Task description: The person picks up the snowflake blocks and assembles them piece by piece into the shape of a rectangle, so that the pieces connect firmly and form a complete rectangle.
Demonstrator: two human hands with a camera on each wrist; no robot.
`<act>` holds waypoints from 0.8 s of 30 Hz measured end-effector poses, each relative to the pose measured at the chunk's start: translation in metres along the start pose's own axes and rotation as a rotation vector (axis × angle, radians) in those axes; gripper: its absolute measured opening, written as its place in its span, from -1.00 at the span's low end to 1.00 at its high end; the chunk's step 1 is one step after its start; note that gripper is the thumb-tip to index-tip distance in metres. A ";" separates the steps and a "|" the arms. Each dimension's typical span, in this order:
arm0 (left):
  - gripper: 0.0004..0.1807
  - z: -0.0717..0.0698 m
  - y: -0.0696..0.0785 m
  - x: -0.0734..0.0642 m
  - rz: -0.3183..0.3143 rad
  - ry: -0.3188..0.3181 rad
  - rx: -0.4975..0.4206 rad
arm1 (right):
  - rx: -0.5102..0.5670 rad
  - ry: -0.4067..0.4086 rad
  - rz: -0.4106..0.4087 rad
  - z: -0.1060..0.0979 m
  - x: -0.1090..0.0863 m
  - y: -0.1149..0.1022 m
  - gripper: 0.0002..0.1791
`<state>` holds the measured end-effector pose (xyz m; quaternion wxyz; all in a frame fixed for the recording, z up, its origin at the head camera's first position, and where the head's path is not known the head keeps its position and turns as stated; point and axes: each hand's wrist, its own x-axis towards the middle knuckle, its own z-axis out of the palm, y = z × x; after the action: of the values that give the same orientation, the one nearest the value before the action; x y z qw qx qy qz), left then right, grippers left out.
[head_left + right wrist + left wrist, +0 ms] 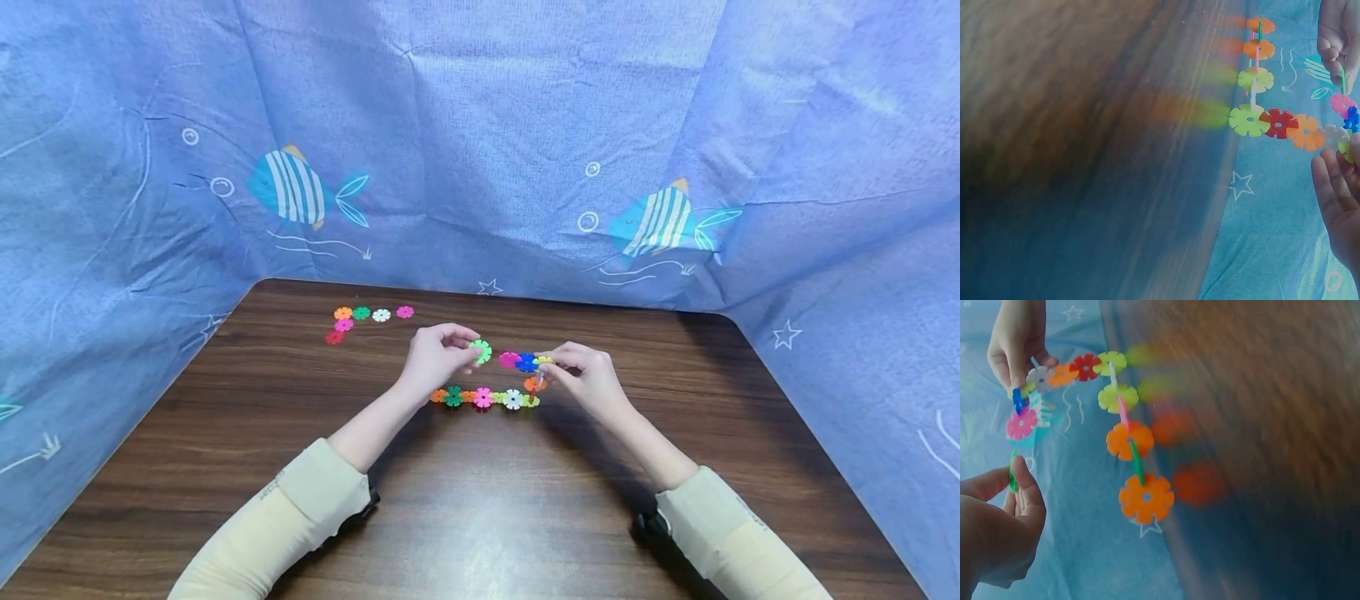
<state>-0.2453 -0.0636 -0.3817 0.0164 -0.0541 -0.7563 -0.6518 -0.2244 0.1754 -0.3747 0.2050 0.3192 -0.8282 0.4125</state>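
My left hand (441, 357) pinches a light green snowflake disc (481, 351) between thumb and fingers. Just right of it, a pink snowflake disc (510, 360) forms the loose end of a chain of interlocked discs. My right hand (588, 375) pinches that chain at a yellow disc (543, 361), beside a blue disc (527, 362). From there the chain drops through grey, orange (1305, 132) and red (1279, 124) discs, then turns along the tabletop to an orange end disc (1146, 498). A small gap shows between the green disc and the pink one in the left wrist view.
Loose snowflake discs lie at the back left of the wooden table (480, 517): orange (342, 313), green (362, 313), white (382, 315), red (334, 337) and two pink ones (405, 312). A blue fish-print cloth (480, 167) hangs behind the table and along both sides.
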 end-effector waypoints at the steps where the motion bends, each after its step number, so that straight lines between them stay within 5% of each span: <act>1: -0.81 0.002 -0.001 0.000 -0.008 0.002 -0.009 | 0.002 -0.001 0.000 0.000 0.000 0.000 -0.89; 12: -0.80 0.012 -0.003 -0.002 -0.123 -0.023 -0.126 | -0.014 0.022 -0.023 0.002 -0.001 0.006 -0.87; 18: -0.78 0.012 -0.004 -0.002 -0.139 -0.037 -0.171 | -0.008 -0.013 -0.024 0.006 -0.006 0.040 -0.86; 24: -0.77 0.013 -0.003 -0.003 -0.148 -0.055 -0.208 | 0.000 -0.021 -0.016 0.006 -0.006 0.036 -0.80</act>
<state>-0.2417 -0.0519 -0.3873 -0.0582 -0.0176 -0.6868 -0.7243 -0.2462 0.1889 -0.4018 0.1996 0.3299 -0.8278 0.4076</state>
